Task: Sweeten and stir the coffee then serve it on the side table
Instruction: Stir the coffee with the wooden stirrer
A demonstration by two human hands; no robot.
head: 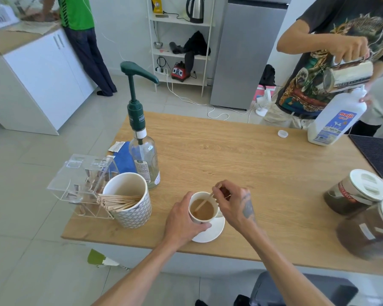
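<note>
Wooden countertop (241, 155) fills the middle of a tiled kitchen. On its near edge the left hand (184, 221) wraps around a white cup (202, 208) of milky coffee standing on a white saucer (210, 235). The right hand (234, 204) pinches a wooden stirrer (205, 200) whose lower end dips into the coffee. Just left stands a patterned holder (131, 202) of stirrers, with a pump bottle (143, 140) behind it. Across the counter another person tilts a milk jug (334, 122).
</note>
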